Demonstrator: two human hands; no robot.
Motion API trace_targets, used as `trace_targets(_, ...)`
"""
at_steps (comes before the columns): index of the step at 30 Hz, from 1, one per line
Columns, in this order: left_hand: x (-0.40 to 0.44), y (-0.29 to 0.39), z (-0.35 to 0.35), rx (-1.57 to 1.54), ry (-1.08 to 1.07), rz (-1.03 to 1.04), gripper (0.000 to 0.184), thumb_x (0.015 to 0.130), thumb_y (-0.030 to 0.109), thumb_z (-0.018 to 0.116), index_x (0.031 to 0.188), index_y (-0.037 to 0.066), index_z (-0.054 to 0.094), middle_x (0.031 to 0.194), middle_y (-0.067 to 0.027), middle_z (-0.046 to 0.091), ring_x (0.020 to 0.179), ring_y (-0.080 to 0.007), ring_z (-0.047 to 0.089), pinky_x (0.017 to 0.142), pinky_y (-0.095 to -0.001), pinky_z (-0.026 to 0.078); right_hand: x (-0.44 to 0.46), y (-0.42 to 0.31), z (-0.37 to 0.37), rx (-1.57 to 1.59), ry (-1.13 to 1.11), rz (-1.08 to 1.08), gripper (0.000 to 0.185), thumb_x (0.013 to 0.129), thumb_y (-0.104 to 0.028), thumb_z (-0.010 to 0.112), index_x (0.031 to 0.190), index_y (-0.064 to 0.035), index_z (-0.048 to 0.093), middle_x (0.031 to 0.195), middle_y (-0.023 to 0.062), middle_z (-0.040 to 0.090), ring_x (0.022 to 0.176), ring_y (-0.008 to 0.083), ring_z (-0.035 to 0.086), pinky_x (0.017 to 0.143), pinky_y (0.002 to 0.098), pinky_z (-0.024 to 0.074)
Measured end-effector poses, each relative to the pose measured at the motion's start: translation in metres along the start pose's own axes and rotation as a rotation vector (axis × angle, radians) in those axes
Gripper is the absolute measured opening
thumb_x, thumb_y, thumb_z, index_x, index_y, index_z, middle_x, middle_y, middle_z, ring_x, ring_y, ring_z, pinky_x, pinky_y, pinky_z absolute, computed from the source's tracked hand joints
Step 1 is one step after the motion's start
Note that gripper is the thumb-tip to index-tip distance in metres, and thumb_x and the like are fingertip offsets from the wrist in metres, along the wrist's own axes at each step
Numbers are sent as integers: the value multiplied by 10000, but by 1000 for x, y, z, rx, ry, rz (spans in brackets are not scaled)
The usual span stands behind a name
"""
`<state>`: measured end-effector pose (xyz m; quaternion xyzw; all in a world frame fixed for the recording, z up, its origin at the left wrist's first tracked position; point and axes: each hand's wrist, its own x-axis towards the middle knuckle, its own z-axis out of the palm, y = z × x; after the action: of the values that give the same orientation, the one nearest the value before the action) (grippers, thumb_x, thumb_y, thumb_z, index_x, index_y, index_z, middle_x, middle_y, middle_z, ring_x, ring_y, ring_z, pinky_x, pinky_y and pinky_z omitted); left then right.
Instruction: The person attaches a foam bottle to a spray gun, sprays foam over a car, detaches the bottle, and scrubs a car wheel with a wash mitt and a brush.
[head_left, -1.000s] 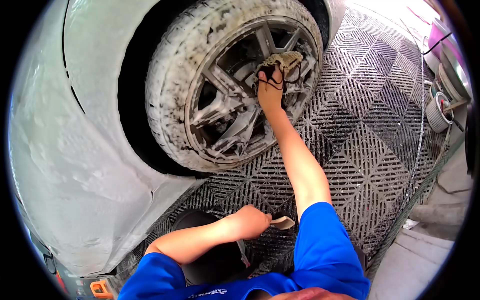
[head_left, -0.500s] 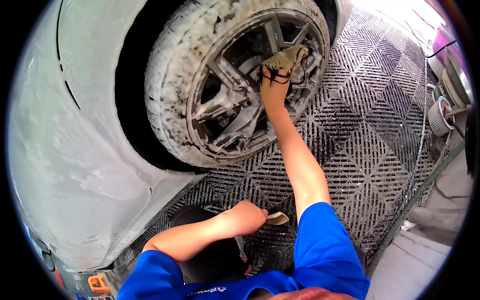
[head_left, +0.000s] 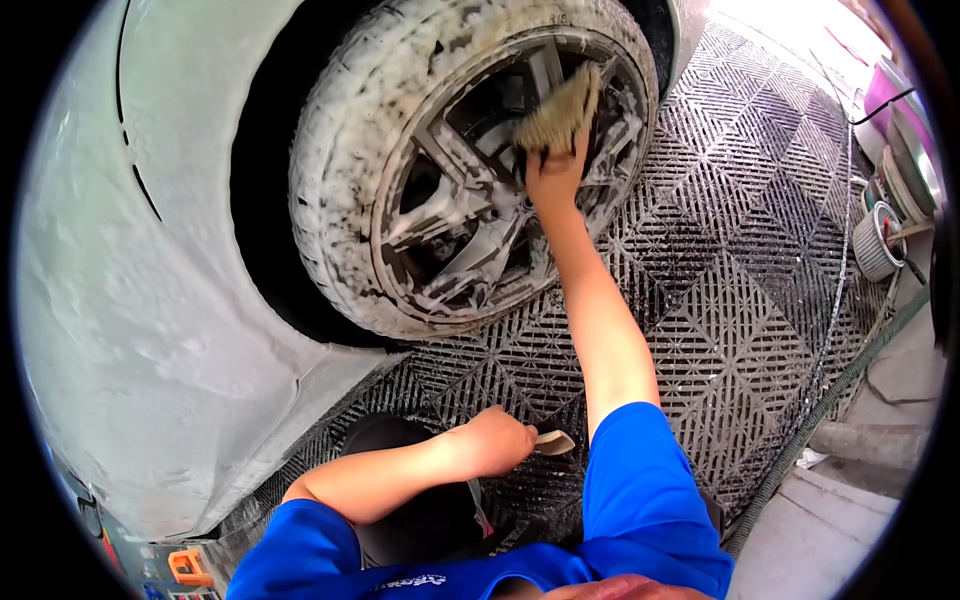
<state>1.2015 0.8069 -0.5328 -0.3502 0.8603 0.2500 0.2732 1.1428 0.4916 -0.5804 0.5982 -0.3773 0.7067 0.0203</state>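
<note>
The right hand (head_left: 557, 180) is gripping the near edge of a shaggy tan scrubber (head_left: 560, 112), its fingers partly hidden. The scrubber is sitting over the upper spokes of the wheel (head_left: 487, 255); whether it is touching them is hard to tell. White foam is coating the tire (head_left: 340, 180) and clinging to the spokes. Lower down, the left hand (head_left: 497, 441) is closing in a fist around a tool (head_left: 555, 443), whose pale end is sticking out just above the grated floor (head_left: 735, 340). The car (head_left: 150, 350) is filling the left side.
</note>
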Motion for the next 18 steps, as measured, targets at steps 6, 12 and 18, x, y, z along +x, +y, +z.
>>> trace_targets(6, 0, 1, -2, -33, -13, -6, 180, 744, 52, 509, 910, -7, 545, 630, -112, 617, 629, -291, 628, 676, -403, 450, -17, -7, 12, 511, 41, 322, 781, 807, -25, 588, 1413, -32, 95, 1358, 177, 337, 1216, 270, 380, 982, 352, 334)
trace_targets(12, 3, -4, -3, -58, -48, 5, 173, 762, 57, 496, 912, -15, 544, 618, -107, 608, 607, -300, 620, 683, -404, 448, 58, -24, -5, -106, -36, -135, 674, 644, -53, 677, 1259, 6, 406, 1332, 249, 331, 1299, 419, 235, 1041, 528, 233)
trace_targets(18, 8, -5, 2, 16, -49, -30, 193, 742, 63, 529, 922, 0, 551, 639, -92, 622, 615, -278, 626, 664, -387, 449, 16, -15, -10, -92, -131, -167, 492, 667, 61, 533, 1142, -67, 542, 1376, 148, 357, 1304, 415, 239, 1033, 510, 272)
